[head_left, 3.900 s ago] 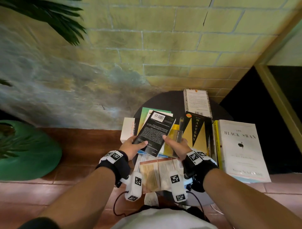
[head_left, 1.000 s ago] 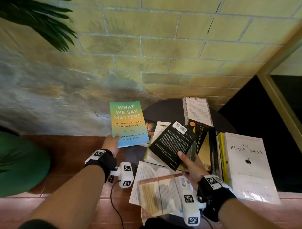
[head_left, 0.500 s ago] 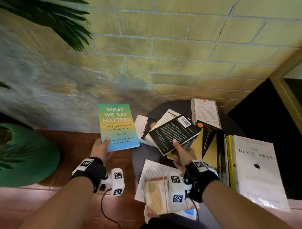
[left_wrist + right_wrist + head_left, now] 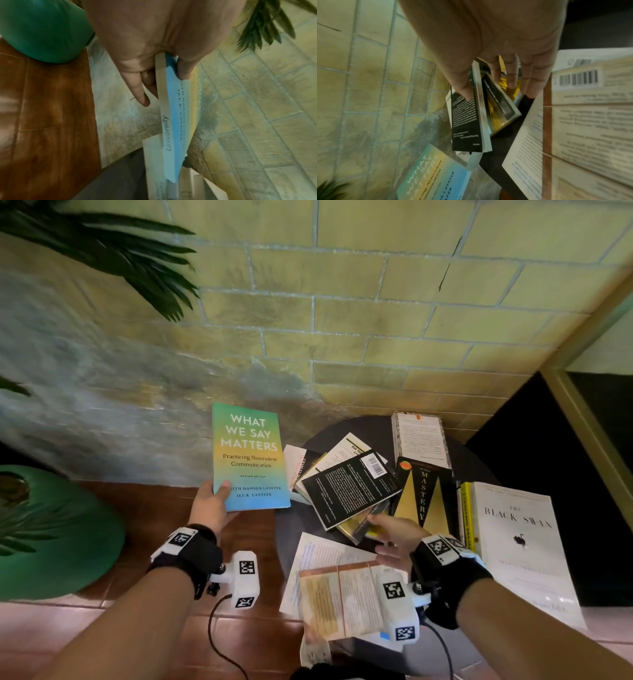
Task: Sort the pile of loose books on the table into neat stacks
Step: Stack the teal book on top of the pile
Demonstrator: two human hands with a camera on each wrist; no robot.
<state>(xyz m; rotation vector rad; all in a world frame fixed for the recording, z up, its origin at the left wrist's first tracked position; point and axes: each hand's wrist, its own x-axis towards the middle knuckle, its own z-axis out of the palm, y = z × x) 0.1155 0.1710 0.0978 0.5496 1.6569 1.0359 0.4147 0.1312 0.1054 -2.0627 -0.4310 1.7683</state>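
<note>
A green-to-blue book titled "What We Say Matters" (image 4: 250,460) (image 4: 173,121) (image 4: 428,175) hangs upright off the left side of the small round dark table (image 4: 363,429). My left hand (image 4: 212,505) (image 4: 164,88) grips its lower left corner, thumb on the front cover. A black book (image 4: 349,491) (image 4: 465,121) lies back cover up on the loose pile. My right hand (image 4: 383,535) (image 4: 488,88) is at its near corner, with the thumb on its cover and the fingers reaching under it to a yellow book (image 4: 373,530) (image 4: 513,86).
"Mastery" (image 4: 423,494), a pale book (image 4: 419,440) at the back and the white "The Black Swan" (image 4: 513,535) on a yellow one fill the right side. An open book (image 4: 342,601) lies nearest me. A green pot (image 4: 51,532) stands on the floor, left. A brick wall is close behind.
My left hand has lifted the green-blue book out of the pile and off to the left. My right hand has lowered the black book flat onto the pile and slid back toward its corner.
</note>
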